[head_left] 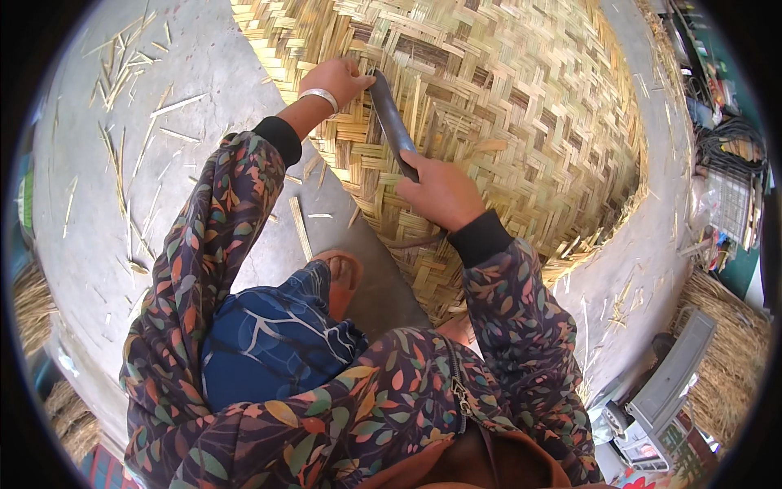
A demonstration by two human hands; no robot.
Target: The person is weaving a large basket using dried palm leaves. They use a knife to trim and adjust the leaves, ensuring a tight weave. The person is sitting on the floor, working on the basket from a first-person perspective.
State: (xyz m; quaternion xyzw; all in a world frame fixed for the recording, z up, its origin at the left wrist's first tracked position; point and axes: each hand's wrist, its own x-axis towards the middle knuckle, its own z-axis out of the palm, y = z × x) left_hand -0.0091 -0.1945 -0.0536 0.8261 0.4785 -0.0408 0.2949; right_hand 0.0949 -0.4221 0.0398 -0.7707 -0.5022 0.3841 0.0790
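Mat: woven, straw-yellow, brown-flecked | right hand: wrapped round dark blade | left hand: curled, hold unclear

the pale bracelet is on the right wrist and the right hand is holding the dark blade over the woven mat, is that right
Not quite: the pale bracelet is on the left wrist, as the head view shows. The right hand is indeed holding the dark blade over the woven mat.
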